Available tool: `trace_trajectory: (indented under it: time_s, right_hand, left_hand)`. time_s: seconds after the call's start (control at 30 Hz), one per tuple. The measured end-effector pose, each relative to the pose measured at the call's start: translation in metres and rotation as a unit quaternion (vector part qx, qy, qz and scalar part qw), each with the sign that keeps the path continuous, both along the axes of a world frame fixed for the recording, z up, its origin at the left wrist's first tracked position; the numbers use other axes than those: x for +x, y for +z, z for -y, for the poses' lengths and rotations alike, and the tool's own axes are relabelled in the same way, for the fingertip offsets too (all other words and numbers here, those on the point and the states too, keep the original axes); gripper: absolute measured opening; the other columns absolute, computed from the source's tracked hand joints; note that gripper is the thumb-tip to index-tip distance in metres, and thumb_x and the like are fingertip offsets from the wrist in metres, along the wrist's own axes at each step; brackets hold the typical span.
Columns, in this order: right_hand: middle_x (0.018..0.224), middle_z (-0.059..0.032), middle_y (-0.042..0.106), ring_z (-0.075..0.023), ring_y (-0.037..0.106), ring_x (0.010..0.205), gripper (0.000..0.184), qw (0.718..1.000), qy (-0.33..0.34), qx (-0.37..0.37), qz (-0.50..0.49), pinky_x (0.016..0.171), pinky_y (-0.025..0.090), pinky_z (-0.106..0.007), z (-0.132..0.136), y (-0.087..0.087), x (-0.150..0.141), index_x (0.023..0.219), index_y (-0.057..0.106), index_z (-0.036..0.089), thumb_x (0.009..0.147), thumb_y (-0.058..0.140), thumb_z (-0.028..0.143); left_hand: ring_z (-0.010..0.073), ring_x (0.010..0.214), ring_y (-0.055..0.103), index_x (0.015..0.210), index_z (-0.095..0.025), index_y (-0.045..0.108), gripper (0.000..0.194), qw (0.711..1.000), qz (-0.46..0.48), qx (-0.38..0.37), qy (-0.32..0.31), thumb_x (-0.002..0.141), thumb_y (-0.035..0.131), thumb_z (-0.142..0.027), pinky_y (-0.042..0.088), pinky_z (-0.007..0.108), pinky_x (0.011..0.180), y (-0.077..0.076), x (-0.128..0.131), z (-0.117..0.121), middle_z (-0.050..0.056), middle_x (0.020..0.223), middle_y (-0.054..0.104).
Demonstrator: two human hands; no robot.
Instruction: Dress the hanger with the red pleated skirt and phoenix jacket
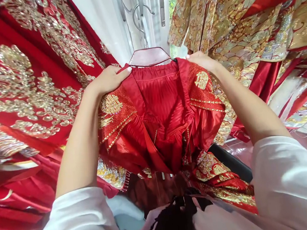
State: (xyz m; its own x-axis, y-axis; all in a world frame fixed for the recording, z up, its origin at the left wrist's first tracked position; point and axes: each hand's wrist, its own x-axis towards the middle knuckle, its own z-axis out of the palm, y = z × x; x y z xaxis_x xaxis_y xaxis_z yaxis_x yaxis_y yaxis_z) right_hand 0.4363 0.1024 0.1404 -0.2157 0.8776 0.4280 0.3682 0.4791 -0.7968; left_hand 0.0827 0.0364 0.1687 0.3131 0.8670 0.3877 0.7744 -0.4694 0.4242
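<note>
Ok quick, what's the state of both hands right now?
Left hand: closed, holding the red garment near its top edge.
Right hand: holding its opposite side, fingers partly hidden.

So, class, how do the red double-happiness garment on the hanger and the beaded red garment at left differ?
The double-happiness garment has compact gold emblems; the beaded garment has sprawling, glittering sprays. The left hand and right hand hold the double-happiness garment at its shoulders; neither holds the beaded garment. Both are red with shiny decoration.
</note>
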Motion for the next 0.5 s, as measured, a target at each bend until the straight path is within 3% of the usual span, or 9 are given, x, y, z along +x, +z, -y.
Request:
trace_trajectory:
  time_s: [0.13,0.2,0.37,0.5]
  right_hand:
    - [0.068,-0.0037,0.064,-0.0202,0.060,0.084,0.029,0.980,-0.084,0.166,0.069,0.080,0.048,-0.032,0.023,0.014,0.001,0.075,0.065,0.017,0.079,0.065,0.045]
    - [0.083,-0.0056,0.069,-0.0226,0.060,0.093,0.030,0.968,-0.093,0.208,0.105,0.088,0.047,-0.034,0.041,0.018,-0.004,0.084,0.068,0.018,0.081,0.062,0.047]
    - [0.108,-0.0043,0.068,-0.0273,0.060,0.105,0.051,0.969,0.016,0.180,0.170,0.094,0.046,-0.039,0.067,0.013,-0.011,0.111,0.068,0.020,0.072,0.068,0.055]
    - [0.101,-0.0031,0.070,-0.0277,0.061,0.102,0.050,0.972,-0.010,0.181,0.151,0.090,0.047,-0.041,0.061,0.007,-0.006,0.108,0.070,0.022,0.074,0.065,0.058]
  left_hand:
    - [0.0130,0.065,0.044,0.059,-0.015,0.047,0.052,0.999,-0.025,0.037,-0.006,0.087,0.035,-0.057,0.045,0.033,0.080,-0.002,0.004,-0.005,-0.001,0.062,0.042]
    - [0.0118,0.064,0.043,0.061,-0.014,0.047,0.052,0.997,-0.043,0.054,-0.015,0.088,0.032,-0.056,0.044,0.031,0.079,-0.003,0.004,-0.008,-0.001,0.063,0.042]
    - [0.0111,0.065,0.038,0.060,-0.019,0.035,0.043,0.994,-0.060,0.085,-0.019,0.091,0.027,-0.048,0.037,0.025,0.071,-0.006,0.001,-0.005,-0.002,0.065,0.040]
    - [0.0118,0.062,0.029,0.057,-0.022,0.024,0.040,0.992,-0.011,0.122,-0.016,0.091,0.027,-0.042,0.033,0.026,0.064,-0.010,0.000,0.000,-0.002,0.062,0.029]
